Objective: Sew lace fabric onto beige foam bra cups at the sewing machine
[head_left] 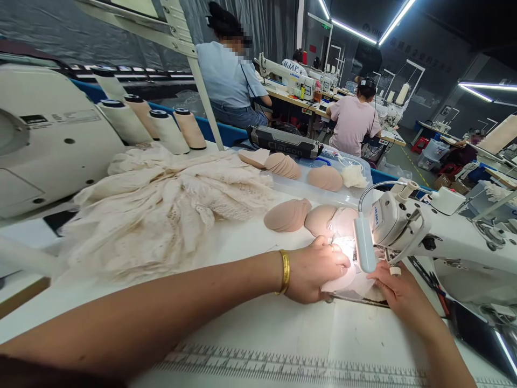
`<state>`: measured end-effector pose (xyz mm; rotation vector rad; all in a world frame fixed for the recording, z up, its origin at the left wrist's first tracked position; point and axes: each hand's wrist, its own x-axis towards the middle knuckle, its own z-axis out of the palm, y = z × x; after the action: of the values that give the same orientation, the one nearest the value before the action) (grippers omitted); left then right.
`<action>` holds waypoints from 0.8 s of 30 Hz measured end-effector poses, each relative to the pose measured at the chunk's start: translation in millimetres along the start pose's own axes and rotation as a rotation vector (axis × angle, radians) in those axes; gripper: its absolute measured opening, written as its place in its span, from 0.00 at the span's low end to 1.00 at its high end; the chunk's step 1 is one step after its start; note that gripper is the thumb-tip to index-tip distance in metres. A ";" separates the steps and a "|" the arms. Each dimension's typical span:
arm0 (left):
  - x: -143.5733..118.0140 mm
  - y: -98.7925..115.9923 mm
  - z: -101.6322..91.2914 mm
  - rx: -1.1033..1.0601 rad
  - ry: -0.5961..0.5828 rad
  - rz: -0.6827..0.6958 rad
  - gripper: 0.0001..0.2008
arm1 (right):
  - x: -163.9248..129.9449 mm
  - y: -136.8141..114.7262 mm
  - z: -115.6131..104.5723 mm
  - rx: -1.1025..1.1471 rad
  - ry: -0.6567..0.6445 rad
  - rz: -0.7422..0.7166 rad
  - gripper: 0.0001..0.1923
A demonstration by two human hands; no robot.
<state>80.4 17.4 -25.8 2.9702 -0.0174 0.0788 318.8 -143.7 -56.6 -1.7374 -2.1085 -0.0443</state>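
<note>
Left hand (313,269), gold bangle at wrist, fingers curled, pressing pale fabric piece (343,280) flat under lamp (364,245) of sewing machine (444,237). Right hand (398,291) pinches piece's near edge. Best: keep fabric taut, fingers off needle line. White table (262,334), lace heap (161,210), foam cups (287,214); workshop, other sewers behind.

Head camera: looks forward-down, close over sewing table (258,334), workshop beyond.
</note>
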 end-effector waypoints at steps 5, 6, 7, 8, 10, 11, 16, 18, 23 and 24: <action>11.9 -13.1 23.2 -0.001 0.098 0.055 0.18 | 4.0 -0.7 -12.5 0.279 -0.117 0.033 0.17; 13.1 -15.4 26.3 0.002 0.129 0.073 0.19 | 5.6 -1.8 -10.2 0.323 -0.077 0.033 0.18; 13.9 -17.3 28.1 0.008 0.157 0.089 0.20 | 7.2 -3.0 -6.4 0.335 -0.034 0.038 0.18; 14.5 -18.7 28.5 0.015 0.180 0.098 0.20 | 8.7 -4.3 -1.6 0.310 0.004 0.043 0.18; 15.4 -20.3 26.3 0.031 0.201 0.103 0.20 | 10.8 -6.4 8.9 0.183 0.044 0.041 0.14; 15.9 -20.9 24.4 0.041 0.203 0.100 0.20 | 11.4 -6.8 13.5 0.112 0.051 0.027 0.13; 18.3 -26.0 18.7 0.056 0.202 0.079 0.19 | 10.4 -4.4 23.0 -0.064 0.042 -0.012 0.12; 18.8 -28.9 19.4 0.048 0.207 0.077 0.19 | 10.0 -3.3 23.4 -0.078 0.045 -0.002 0.13; 20.0 -33.9 22.3 0.029 0.222 0.077 0.17 | 11.6 -3.7 24.8 -0.065 0.073 0.011 0.16; 20.3 -34.4 22.5 0.032 0.227 0.072 0.16 | 12.1 -3.8 25.2 -0.056 0.072 0.011 0.16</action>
<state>102.4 47.3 -52.7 2.9726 -0.0954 0.4280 306.3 -126.2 -74.9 -1.7521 -2.0644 -0.1612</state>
